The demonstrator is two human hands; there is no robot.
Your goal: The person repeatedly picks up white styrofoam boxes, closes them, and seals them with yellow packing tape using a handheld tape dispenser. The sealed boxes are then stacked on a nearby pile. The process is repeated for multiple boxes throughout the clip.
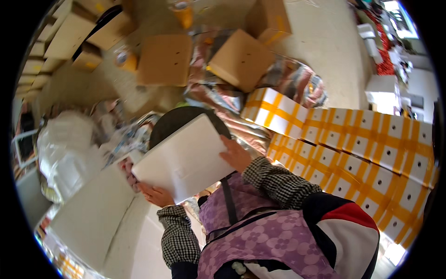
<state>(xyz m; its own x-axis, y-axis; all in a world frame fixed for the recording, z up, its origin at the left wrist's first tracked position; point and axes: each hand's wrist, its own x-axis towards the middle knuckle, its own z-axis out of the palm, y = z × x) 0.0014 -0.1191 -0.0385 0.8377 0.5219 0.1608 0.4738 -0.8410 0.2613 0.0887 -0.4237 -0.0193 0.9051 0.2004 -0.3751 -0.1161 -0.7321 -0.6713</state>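
Observation:
A white rectangular foam box or lid (pixel 184 157) is held between my two hands, tilted over a dark round surface (pixel 170 122). My left hand (pixel 156 194) grips its lower left edge, with the fingers along the side. My right hand (pixel 235 152) holds its right edge, fingers spread on the top face. The underside of the white piece is hidden, so I cannot tell whether it is a whole box.
White boxes bound with yellow tape (pixel 352 146) stand in rows at the right. Cardboard cartons (pixel 165 61) and tape rolls (pixel 125 59) lie ahead on the floor. A translucent plastic bag (pixel 66 150) and large white panels (pixel 94 212) are at the left.

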